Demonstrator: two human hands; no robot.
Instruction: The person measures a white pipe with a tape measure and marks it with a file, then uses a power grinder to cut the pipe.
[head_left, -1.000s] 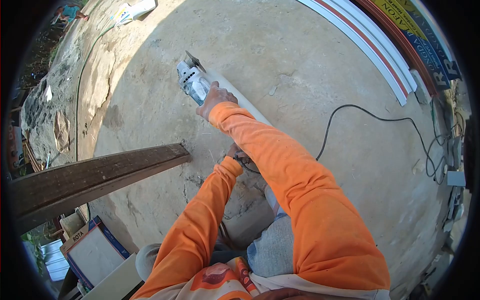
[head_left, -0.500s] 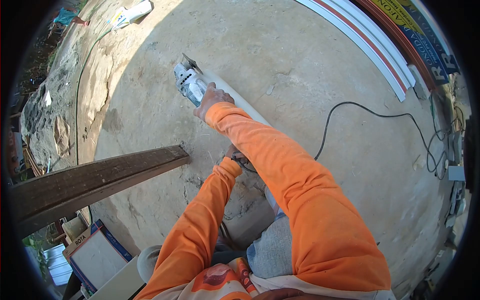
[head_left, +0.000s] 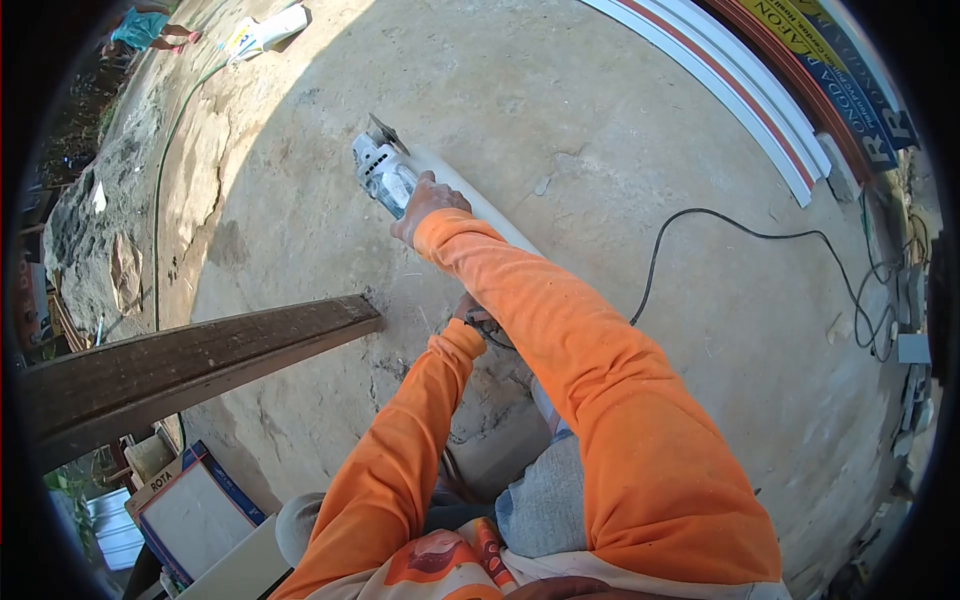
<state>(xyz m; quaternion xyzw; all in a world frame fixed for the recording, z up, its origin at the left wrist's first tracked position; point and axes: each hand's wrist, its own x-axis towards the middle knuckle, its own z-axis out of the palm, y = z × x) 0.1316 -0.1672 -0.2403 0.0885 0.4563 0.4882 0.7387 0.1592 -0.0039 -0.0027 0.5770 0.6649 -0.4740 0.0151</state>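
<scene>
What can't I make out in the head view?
Head view:
Left hand: its grip, mostly hidden behind the right sleeve.
White tube: near part, covered by that sleeve.
Grinder: whether its disc touches the tube, too small to tell.
Signboard: some lettering, cut off by the picture's top edge.

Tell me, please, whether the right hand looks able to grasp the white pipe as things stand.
Probably not: the right hand is occupied gripping the grinder, though the white pipe runs close by.
</scene>
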